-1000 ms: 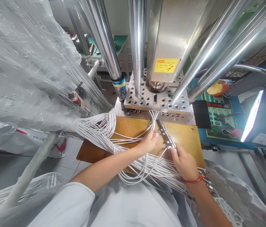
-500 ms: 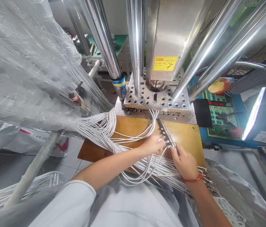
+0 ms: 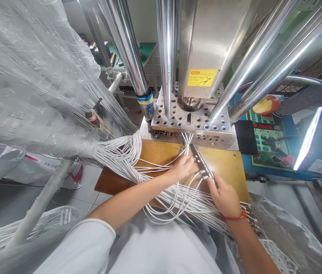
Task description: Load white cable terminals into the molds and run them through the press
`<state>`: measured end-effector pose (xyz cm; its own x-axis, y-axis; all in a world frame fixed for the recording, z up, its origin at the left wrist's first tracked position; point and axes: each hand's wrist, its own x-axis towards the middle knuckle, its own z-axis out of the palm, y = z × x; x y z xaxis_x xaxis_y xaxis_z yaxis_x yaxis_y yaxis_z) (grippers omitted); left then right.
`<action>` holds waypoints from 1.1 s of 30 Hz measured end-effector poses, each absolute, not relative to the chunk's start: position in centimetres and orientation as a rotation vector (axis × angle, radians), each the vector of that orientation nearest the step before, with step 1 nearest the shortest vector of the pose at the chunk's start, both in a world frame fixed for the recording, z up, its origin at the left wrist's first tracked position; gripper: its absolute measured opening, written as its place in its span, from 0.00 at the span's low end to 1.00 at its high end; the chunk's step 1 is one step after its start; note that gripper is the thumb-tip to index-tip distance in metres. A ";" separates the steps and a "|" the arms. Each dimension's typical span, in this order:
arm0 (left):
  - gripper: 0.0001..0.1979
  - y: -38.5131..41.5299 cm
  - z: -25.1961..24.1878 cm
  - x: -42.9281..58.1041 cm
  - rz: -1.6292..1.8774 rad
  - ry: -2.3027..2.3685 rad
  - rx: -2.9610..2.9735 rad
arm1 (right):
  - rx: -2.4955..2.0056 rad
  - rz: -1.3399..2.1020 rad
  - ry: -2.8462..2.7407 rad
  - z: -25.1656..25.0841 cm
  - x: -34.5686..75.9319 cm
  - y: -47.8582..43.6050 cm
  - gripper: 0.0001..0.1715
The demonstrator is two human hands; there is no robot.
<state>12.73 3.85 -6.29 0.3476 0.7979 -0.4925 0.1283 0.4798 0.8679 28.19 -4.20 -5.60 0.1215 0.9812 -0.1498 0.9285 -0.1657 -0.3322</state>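
My left hand is closed in a pinch beside the left edge of a dark slotted metal bar. A white cable runs up to its fingers; the cable's end is hidden there. Toward the near end of the bar, two small metal cable ends sit in its slots, their white cables looping down to the left. My right hand grips the bar's near end, thumb on the left side and fingers on the right. The bar lies slantwise on a brown board.
Behind the board stands a press with a perforated steel plate and chrome columns; several white cables come out beneath it. A thick cable bundle crosses the board's left and front. Plastic-wrapped cables hang at left. A control panel is at right.
My left hand has moved up and left, off the bar's slots, leaving a second cable end showing in the bar. My right hand has stayed put. The panel's red digits have changed.
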 end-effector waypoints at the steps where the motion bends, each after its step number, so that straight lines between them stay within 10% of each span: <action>1: 0.09 3.9 -6.3 12.6 0.528 1.117 0.994 | -2.235 0.496 -1.923 -5.6 28.2 -4.2 0.21; 33: 0.09 5.0 -6.4 12.6 0.452 1.147 1.115 | -2.102 0.595 -1.866 -5.4 29.7 -5.1 0.24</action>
